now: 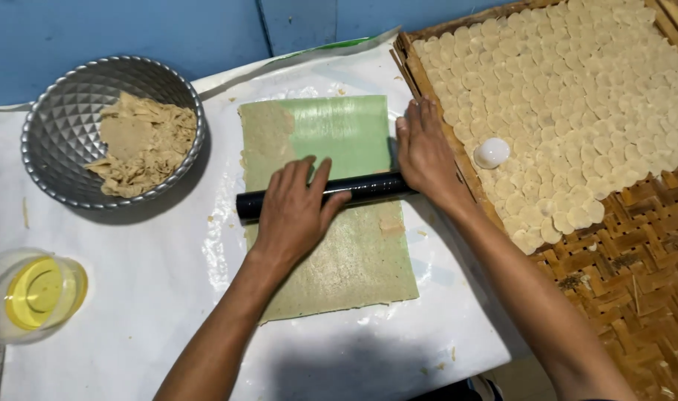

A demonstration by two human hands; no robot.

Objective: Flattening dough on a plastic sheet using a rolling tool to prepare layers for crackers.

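My left hand point(294, 212) lies palm down on the black rolling pin point(320, 194), fingers spread flat and pointing away from me, with the forearm running back toward my body. It presses on the pin and does not clasp it. My right hand point(426, 152) rests at the pin's right end, also flat and open, fingers stretched forward along the edge of the green sheet point(339, 134), wrist bent in from the right. Neither hand is closed around anything.

The pin lies crosswise over the middle of the sheet, its left end just past the sheet's left edge. On the green sheet is a thin layer of pale dough point(350, 260), spread smooth and grainy over the near half, with a patch also at the far left corner; the far right part shows bare green.

The sheet lies on a white cover point(131, 312). To the left stands a faceted metal bowl point(64, 126) with dough scraps point(142, 145), and nearer me a clear cup of yellow oil point(34, 293). On the right, a woven tray point(636, 252) carries rows of small dough rounds point(576, 96) and a white cutter point(492, 153).
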